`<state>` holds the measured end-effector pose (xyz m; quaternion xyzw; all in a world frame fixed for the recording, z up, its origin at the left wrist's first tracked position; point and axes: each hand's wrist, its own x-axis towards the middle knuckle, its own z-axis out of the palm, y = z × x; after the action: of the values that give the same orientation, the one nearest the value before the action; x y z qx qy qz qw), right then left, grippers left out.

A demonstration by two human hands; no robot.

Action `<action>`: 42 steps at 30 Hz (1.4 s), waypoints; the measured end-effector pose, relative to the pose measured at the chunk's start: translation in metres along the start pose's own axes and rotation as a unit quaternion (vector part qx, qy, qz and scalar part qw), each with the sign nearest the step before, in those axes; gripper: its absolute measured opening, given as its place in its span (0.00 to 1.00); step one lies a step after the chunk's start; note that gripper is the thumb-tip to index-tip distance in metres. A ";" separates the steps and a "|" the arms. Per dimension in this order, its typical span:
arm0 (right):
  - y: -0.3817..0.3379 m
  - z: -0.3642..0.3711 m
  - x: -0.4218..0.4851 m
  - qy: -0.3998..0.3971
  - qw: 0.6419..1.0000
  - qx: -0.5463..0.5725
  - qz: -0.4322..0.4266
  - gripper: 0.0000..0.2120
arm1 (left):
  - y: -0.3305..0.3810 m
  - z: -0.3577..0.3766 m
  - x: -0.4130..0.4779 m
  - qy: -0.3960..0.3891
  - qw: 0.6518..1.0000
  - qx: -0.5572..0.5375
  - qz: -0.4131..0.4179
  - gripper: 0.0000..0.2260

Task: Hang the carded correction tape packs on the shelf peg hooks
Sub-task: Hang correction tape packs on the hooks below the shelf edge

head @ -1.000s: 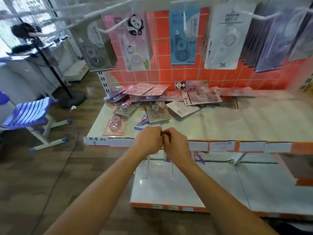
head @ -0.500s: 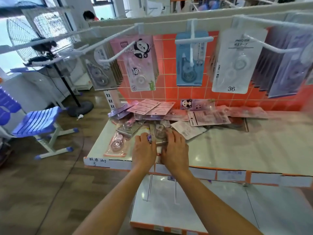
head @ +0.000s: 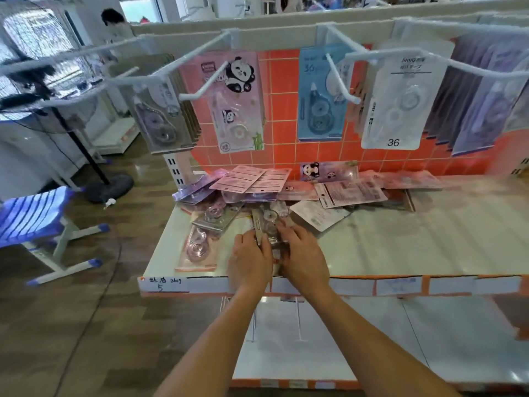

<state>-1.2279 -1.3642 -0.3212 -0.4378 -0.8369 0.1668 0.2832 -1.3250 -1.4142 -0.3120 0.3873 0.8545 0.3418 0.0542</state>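
Hands moved off shelf (head: 400, 239) lip onto loose pile (head: 249, 179), lower centre: left hand (head: 250, 259) and right hand (head: 303, 253) curl fingers round one correction tape pack (head: 270, 226), likely squaring it for peg hooks (head: 211, 78) overhead.
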 end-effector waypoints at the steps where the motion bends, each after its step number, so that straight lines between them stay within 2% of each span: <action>1: 0.000 -0.001 -0.001 -0.004 1.000 0.014 0.011 0.21 | -0.001 -0.001 0.001 -0.009 1.000 -0.015 -0.015 0.13; 5: -0.001 -0.005 -0.005 -0.004 0.997 0.056 0.044 0.23 | -0.004 -0.006 0.005 -0.035 0.994 -0.082 -0.059 0.12; 9: 0.000 -0.005 -0.008 0.002 0.997 0.068 0.030 0.25 | -0.007 -0.014 0.010 -0.076 0.984 -0.125 -0.099 0.14; 13: -0.002 -0.012 -0.010 0.035 0.994 0.100 0.023 0.19 | -0.010 -0.027 0.010 -0.114 0.967 -0.196 -0.114 0.15; 14: -0.005 -0.015 -0.014 0.053 0.992 0.114 0.025 0.17 | -0.010 -0.031 0.007 -0.126 0.962 -0.215 -0.115 0.15; 16: -0.011 -0.022 -0.025 0.085 0.983 0.160 0.040 0.18 | -0.009 -0.040 -0.002 -0.175 0.929 -0.302 -0.123 0.11; 19: -0.018 -0.032 -0.044 0.098 0.947 0.284 0.113 0.24 | -0.012 -0.050 -0.017 -0.258 0.876 -0.383 -0.137 0.11; 23: -0.023 -0.039 -0.057 0.062 0.875 0.429 0.214 0.25 | -0.014 -0.060 -0.033 -0.330 0.837 -0.415 -0.135 0.10; 27: -0.016 -0.043 -0.064 0.050 0.842 0.461 0.274 0.23 | -0.021 -0.064 -0.045 -0.363 0.833 -0.401 -0.121 0.11; 30: -0.014 -0.047 -0.067 0.059 0.812 0.497 0.301 0.17 | -0.034 -0.062 -0.057 -0.403 0.847 -0.339 -0.077 0.12; 33: -0.015 -0.048 -0.074 0.052 0.826 0.485 0.283 0.08 | -0.049 -0.057 -0.069 -0.421 0.870 -0.254 -0.042 0.13; 35: -0.014 -0.043 -0.082 0.043 0.835 0.474 0.277 0.04 | -0.060 -0.052 -0.076 -0.442 0.873 -0.204 -0.029 0.14; 38: -0.014 -0.033 -0.094 0.034 0.833 0.461 0.305 0.06 | -0.070 -0.045 -0.085 -0.482 0.863 -0.152 -0.024 0.14; 42: -0.018 -0.022 -0.106 0.006 0.834 0.440 0.332 0.06 | -0.076 -0.043 -0.095 -0.481 0.867 -0.125 -0.028 0.13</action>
<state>-1.1777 -1.4610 -0.3295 -0.5193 -0.4778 0.5992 0.3782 -1.3217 -1.5395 -0.3436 0.4693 0.6833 0.2155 0.5162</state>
